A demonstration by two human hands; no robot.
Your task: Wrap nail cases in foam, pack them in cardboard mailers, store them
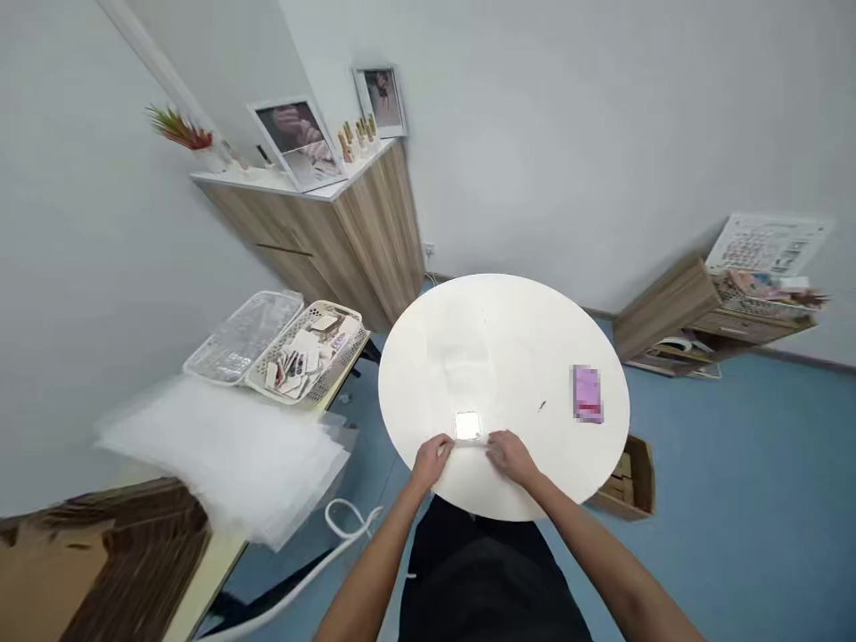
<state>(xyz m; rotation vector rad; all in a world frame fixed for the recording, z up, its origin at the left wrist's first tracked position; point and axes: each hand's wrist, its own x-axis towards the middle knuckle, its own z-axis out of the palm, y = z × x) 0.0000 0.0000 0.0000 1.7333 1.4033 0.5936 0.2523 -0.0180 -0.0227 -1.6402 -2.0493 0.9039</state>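
Observation:
A small, flat, clear square packet lies near the front edge of a round white table. My left hand pinches its near left corner with curled fingers. My right hand grips the packet's near right edge, fingers closed. A pink packet lies flat on the table to the right, well apart from both hands. A tiny dark speck sits between the two packets.
To the left stands a side table with a beige basket of small packets, a clear tray and a stack of clear bags. A wooden cabinet stands behind. A cardboard box sits on the floor, right.

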